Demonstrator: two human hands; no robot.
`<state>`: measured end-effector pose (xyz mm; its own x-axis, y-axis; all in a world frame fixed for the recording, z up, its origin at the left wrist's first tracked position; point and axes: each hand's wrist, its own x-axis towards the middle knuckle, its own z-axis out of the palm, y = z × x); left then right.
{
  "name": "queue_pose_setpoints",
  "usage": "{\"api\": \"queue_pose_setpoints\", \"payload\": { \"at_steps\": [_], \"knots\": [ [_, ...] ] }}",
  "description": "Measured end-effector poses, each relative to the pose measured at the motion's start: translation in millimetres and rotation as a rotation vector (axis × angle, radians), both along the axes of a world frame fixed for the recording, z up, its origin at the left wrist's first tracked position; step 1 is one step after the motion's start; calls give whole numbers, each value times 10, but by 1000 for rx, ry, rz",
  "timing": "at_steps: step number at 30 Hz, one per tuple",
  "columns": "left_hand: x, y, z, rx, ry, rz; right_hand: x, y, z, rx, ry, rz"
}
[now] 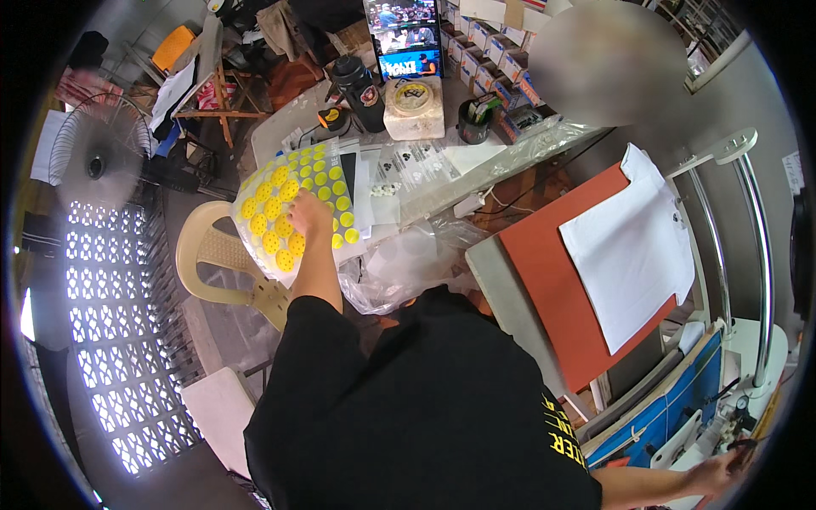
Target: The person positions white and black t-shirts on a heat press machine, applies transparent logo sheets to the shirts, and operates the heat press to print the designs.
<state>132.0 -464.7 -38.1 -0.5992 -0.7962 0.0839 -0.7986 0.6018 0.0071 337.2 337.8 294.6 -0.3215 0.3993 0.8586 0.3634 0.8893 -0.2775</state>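
On the left, my left hand [310,214] reaches onto a clear sheet of yellow discs [276,208], some plain and some with dark marks. Its fingers are bent together at the discs; whether one is pinched is too small to tell. My right hand [722,473] is far off at the lower right, by the metal and white machine parts [759,382]. Its fingers curl around something dark near the picture's rim that I cannot make out. Between the hands, a white garment [625,246] lies draped over a red-orange pad [552,280].
The worktable [518,166] carries a dark bottle [359,93], a tape measure [332,118], a white block [414,115], a black cup [473,123] and a lit screen [404,42]. A beige chair [200,246] stands left, with a fan [98,161] behind. Plastic wrap [399,268] hangs over the near table edge.
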Motion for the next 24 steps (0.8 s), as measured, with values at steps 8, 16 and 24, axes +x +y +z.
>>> {"api": "queue_pose_setpoints", "payload": {
  "at_steps": [8,16,24],
  "knots": [
    [-273,805,879,284,344,-552,-158,-192,-1115,-738,193,604],
    [-681,3529,2338,1390,66,-2015,-893,-1619,-1924,-1289,0,595],
    [-2342,4558,1111,1112,-56,-1765,-422,-1778,-2174,-1543,120,429]
  ]
}}
